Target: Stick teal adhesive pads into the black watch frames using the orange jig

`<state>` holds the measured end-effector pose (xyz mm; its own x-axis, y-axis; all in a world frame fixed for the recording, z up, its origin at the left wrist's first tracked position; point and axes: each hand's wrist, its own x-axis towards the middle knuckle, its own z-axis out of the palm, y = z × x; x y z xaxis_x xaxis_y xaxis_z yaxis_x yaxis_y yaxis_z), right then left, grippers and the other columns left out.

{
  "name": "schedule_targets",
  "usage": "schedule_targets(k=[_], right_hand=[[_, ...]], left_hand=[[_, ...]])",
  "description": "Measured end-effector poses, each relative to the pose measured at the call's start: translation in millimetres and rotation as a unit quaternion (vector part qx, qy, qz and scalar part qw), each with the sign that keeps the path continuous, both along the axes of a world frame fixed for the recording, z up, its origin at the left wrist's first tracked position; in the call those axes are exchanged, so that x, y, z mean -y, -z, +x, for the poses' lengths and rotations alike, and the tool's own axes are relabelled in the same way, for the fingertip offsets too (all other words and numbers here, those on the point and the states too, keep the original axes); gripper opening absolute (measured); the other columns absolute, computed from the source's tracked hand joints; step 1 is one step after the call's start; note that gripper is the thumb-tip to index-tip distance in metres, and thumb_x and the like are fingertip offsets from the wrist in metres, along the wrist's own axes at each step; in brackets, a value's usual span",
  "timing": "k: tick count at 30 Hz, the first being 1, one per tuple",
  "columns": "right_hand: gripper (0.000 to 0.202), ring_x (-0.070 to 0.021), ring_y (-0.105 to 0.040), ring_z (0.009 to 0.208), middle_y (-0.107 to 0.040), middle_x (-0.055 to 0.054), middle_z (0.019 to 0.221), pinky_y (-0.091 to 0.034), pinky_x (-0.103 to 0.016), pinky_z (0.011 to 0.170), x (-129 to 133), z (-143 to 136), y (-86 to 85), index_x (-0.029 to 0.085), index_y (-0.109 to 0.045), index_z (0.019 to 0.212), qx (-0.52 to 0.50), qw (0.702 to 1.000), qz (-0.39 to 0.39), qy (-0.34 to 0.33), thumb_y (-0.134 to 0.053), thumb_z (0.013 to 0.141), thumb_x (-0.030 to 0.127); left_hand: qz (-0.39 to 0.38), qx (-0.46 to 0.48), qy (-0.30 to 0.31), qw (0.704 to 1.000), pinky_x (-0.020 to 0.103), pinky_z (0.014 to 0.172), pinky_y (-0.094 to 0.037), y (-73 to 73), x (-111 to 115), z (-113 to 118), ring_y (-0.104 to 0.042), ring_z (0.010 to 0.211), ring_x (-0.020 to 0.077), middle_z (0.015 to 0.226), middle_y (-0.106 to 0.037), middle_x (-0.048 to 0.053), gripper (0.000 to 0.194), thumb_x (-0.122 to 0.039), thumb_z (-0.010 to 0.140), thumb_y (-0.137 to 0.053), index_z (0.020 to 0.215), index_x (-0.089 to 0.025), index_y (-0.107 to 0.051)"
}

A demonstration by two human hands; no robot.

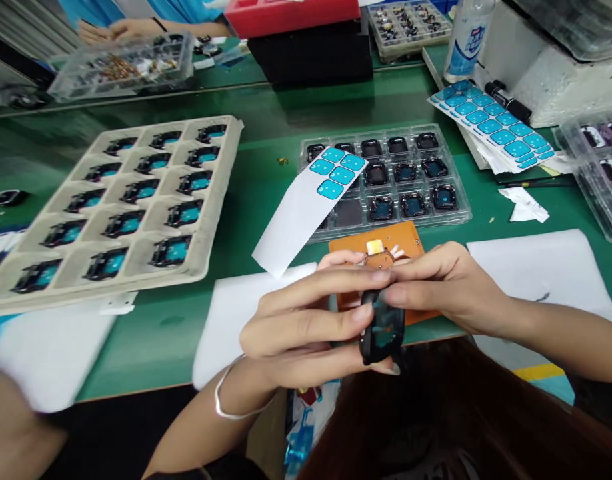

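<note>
Between my two hands a black watch case (385, 328) is held up on edge near the bench's front. My left hand (306, 320) wraps its fingers around the case from the left. At its upper end, my right hand (436, 283) pinches with thumb and finger; whether something small lies between them is hidden. Behind the hands lies an orange fixture plate (406, 240) with a yellow-and-white piece on it. A sheet of blue stickers (306, 207), partly used, rests across a clear tray (456, 217) of black watch cases.
On the left stands a beige tray (217, 207) of black cases with blue film. A full sticker sheet (491, 123), a marker (509, 100) and a bottle (469, 43) lie back right. Across the bench, a person's hands (129, 30) are near a parts box (121, 67).
</note>
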<state>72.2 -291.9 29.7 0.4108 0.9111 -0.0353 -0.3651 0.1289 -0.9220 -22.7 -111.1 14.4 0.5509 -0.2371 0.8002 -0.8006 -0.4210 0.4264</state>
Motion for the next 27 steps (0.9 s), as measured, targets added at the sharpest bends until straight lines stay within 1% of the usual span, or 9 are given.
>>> schedule_targets(k=[4,9,12,17,21,24,27], right_hand=[[0.012,-0.0209,-0.070,0.105,-0.078,-0.002,0.097,-0.054,-0.032,0.095,0.1,0.0,-0.9,0.023,-0.081,0.092,-0.001,1.000,-0.020,0.003,-0.078,0.080,0.024],[0.016,-0.0251,-0.063,0.120,-0.076,-0.006,0.110,-0.055,-0.034,0.095,0.1,0.1,-4.3,0.021,-0.081,0.095,-0.030,0.999,-0.026,-0.026,-0.078,0.080,0.024],[0.018,-0.0264,-0.062,0.120,-0.075,-0.006,0.111,-0.057,-0.034,0.091,0.5,0.8,-5.0,0.021,-0.081,0.095,-0.044,0.998,-0.035,-0.034,-0.080,0.078,0.027],[0.020,-0.0261,-0.064,0.117,-0.076,-0.006,0.108,-0.058,-0.033,0.087,1.4,2.7,-2.0,0.021,-0.081,0.094,-0.035,0.997,-0.061,-0.042,-0.081,0.076,0.030],[0.022,-0.0250,-0.067,0.110,-0.076,-0.005,0.100,-0.058,-0.032,0.083,1.1,3.5,-0.1,0.019,-0.080,0.092,-0.020,0.996,-0.072,-0.042,-0.083,0.074,0.032],[0.024,-0.0245,-0.069,0.102,-0.076,-0.005,0.093,-0.057,-0.031,0.080,-0.1,3.6,-1.2,0.017,-0.080,0.090,0.004,0.996,-0.076,-0.040,-0.086,0.070,0.030],[0.025,-0.0233,-0.070,0.095,-0.075,-0.004,0.090,-0.056,-0.030,0.078,-1.6,4.3,-3.3,0.015,-0.078,0.087,0.024,0.996,-0.076,-0.046,-0.088,0.066,0.023]], left_hand=[[-0.009,0.003,0.007,1.000,0.039,0.100,-0.060,-0.9,0.9,2.3,-0.070,0.111,0.0222,0.135,-0.063,0.010,0.060,-0.027,0.075,-0.085,0.129,-0.020,-0.061],[-0.012,-0.009,0.014,1.000,0.037,0.093,-0.062,-3.3,0.4,3.9,-0.073,0.103,0.0222,0.124,-0.070,0.012,0.044,-0.027,0.073,-0.086,0.112,-0.020,-0.068],[-0.010,-0.010,0.012,1.000,0.035,0.090,-0.062,-4.3,-0.2,4.9,-0.074,0.098,0.0210,0.118,-0.073,0.012,0.041,-0.030,0.072,-0.087,0.107,-0.021,-0.069],[-0.008,-0.011,-0.001,1.000,0.037,0.085,-0.062,-4.8,0.0,6.2,-0.076,0.090,0.0208,0.111,-0.075,0.009,0.039,-0.035,0.074,-0.085,0.109,-0.026,-0.069],[-0.010,-0.016,0.001,1.000,0.037,0.085,-0.062,-4.3,-0.4,5.8,-0.076,0.090,0.0207,0.111,-0.075,0.010,0.039,-0.034,0.075,-0.084,0.111,-0.025,-0.069],[-0.011,-0.022,0.008,1.000,0.038,0.086,-0.060,-2.7,-1.6,5.6,-0.075,0.094,0.0217,0.114,-0.074,0.012,0.045,-0.034,0.073,-0.086,0.113,-0.023,-0.068],[-0.002,-0.028,0.005,1.000,0.039,0.088,-0.058,0.0,-1.6,6.5,-0.074,0.098,0.0225,0.118,-0.072,0.014,0.054,-0.034,0.072,-0.086,0.121,-0.022,-0.066]])
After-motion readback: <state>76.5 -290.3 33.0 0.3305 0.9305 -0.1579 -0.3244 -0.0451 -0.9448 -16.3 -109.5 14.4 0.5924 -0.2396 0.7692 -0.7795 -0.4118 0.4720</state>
